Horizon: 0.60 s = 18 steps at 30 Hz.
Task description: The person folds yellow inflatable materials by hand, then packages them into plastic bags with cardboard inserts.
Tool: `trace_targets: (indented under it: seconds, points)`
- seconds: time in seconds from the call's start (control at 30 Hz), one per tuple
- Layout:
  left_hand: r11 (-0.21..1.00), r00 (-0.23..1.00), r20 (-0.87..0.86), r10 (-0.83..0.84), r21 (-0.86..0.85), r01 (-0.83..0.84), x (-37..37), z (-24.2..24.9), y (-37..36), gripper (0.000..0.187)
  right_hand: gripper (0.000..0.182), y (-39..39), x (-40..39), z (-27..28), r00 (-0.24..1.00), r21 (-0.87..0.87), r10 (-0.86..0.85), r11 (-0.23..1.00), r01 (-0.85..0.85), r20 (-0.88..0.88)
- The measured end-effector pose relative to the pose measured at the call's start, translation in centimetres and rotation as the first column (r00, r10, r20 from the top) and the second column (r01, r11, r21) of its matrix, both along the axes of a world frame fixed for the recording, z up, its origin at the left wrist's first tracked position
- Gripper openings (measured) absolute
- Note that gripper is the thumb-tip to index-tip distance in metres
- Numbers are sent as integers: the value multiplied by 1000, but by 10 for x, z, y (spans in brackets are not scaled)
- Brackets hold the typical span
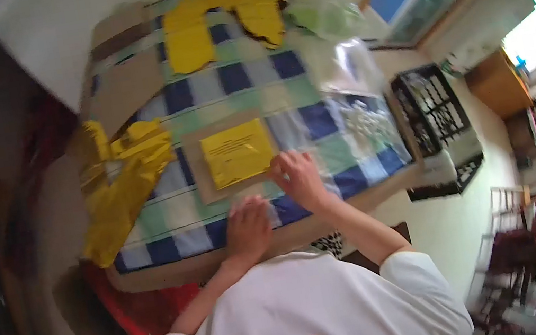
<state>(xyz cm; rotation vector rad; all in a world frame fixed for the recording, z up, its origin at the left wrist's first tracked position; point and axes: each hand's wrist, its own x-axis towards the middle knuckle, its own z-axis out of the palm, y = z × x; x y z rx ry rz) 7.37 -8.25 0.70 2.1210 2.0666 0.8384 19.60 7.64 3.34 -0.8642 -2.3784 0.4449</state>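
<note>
A flat yellow packet (239,152) with dark print lies on a piece of brown cardboard (202,183) on the checked cloth. My right hand (299,178) is at the packet's lower right corner, its fingers curled together with the tips right at the edge. Whatever is between those fingertips, I cannot tell. Below the cardboard, my left hand (250,230) lies flat near the front of the table, fingers stretched out and holding nothing. To the left is a crumpled pile of yellow plastic wrapping (128,190).
More yellow sheets (191,36) lie at the far side, beside brown cardboard (129,84). Clear plastic bags (347,67) and a heap of small pale pieces (370,123) occupy the right side. A black crate (430,103) stands past the right edge; a red seat (155,315) sits below left.
</note>
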Motion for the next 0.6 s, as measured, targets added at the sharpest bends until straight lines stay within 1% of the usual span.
trace_targets:
  seconds: [0.07,0.1,0.13,0.17,0.2,0.27,0.37,0.47,0.57,0.6]
  points:
    - [1000,1000,20,-12,25,11,-2,3,-2,41,9,35,42,-3,976,-159,-187,973,168,-114]
    - [999,999,-1,-38,34,38,-1,2,0,40,7,53,70,-6,915,-155,-366,927,342,-168]
    - [998,998,-24,-53,43,54,-1,1,0,39,7,73,103,-10,824,-159,-521,854,496,-224]
    - [997,997,-49,-63,52,65,0,1,1,38,7,97,143,-23,776,37,-601,786,618,-189]
    - [996,997,-43,-67,52,69,0,2,2,37,8,98,169,-8,709,89,-687,705,703,-156]
    - [996,997,-35,-65,55,67,0,4,10,37,12,108,215,2,548,125,-834,551,825,58]
    - [995,998,0,-59,80,59,-3,2,21,35,10,138,267,-28,565,204,-824,561,802,43]
    - [995,997,48,-55,84,50,-2,1,27,39,13,150,269,-34,559,273,-812,583,765,167]
    - [994,998,53,-39,105,33,-2,2,28,39,17,153,264,-33,510,225,-806,579,783,300]
    - [993,997,63,-42,110,35,-2,1,29,37,18,156,267,-33,512,198,-799,584,788,316]
